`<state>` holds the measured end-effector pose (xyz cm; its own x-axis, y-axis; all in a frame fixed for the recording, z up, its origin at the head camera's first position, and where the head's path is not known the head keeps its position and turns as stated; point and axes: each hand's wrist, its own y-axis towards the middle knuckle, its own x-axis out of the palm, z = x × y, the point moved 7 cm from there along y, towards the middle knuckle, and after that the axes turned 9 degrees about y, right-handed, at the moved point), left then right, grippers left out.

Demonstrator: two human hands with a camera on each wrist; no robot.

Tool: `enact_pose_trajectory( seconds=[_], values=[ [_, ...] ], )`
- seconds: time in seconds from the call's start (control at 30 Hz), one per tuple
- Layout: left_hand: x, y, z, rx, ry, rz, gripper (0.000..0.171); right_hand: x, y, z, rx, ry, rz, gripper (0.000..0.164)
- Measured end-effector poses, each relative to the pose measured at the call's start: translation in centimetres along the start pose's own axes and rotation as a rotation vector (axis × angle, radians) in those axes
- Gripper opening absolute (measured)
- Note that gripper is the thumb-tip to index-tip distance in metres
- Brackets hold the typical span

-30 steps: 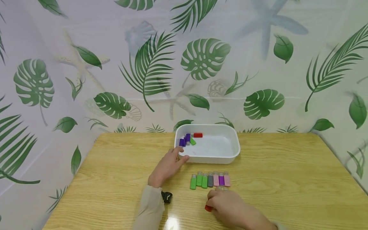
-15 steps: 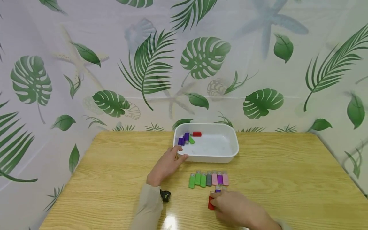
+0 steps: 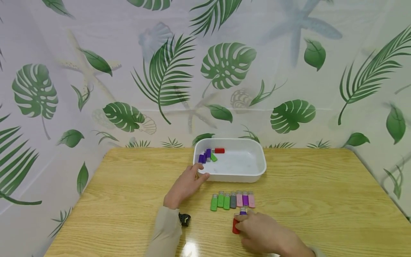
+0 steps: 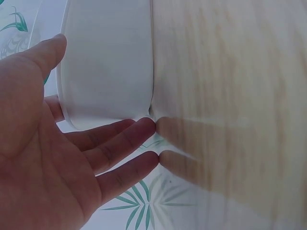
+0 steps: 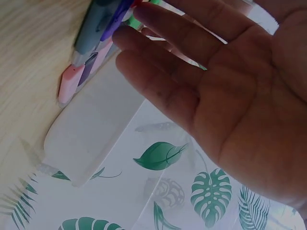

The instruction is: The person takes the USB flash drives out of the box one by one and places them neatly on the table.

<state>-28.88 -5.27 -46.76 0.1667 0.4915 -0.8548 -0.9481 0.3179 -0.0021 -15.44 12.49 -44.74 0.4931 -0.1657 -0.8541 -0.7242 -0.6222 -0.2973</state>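
My left hand [image 3: 187,184] rests on the near left corner of a white plastic box [image 3: 232,178], thumb at its front wall. In the left wrist view the other fingers [image 4: 122,175] extend loosely beside the box. My right hand [image 3: 264,230] touches a red USB stick [image 3: 236,226] lying on the table, fingertips at its upper end and right edge. A purple USB stick [image 3: 243,211] lies just right of it, partly under the hand. In the right wrist view the fingers are fairly straight, near a grey USB stick [image 5: 93,26]; the thumb tip is hidden.
Above the right hand runs a row of several USB sticks: green [image 3: 221,200], grey [image 3: 233,200], pink [image 3: 239,200] and purple [image 3: 245,199]. Inside the box lie purple, green and red sticks [image 3: 219,151]. A leaf-patterned cloth [image 3: 224,71] hangs behind the wooden table [image 3: 321,192].
The red USB stick, earlier pinched and mostly covered by my right hand, now lies upright in view beside the purple stick. The right hand has shifted slightly right; the left hand has stayed on the box.
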Motion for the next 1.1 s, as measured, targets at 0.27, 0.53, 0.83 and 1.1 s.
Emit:
enact_pose_trajectory(
  seconds=[0.27,0.53,0.83,1.1],
  values=[
    [0.0,-0.01,0.0,-0.004,-0.002,0.002,0.055,0.11,0.18,-0.17,-0.049,-0.028,-0.006,0.034],
    [0.02,0.0,-0.02,0.0,0.001,0.003,0.054,0.1,0.26,-0.06,-0.047,-0.045,-0.006,0.035],
    [-0.17,0.07,0.07,0.012,0.016,0.014,0.054,0.22,0.21,-0.54,-0.085,-0.079,0.013,0.034],
    [-0.09,-0.05,0.04,0.006,0.009,0.007,0.055,0.27,0.33,-0.18,-0.067,-0.058,0.005,0.034]
  ],
)
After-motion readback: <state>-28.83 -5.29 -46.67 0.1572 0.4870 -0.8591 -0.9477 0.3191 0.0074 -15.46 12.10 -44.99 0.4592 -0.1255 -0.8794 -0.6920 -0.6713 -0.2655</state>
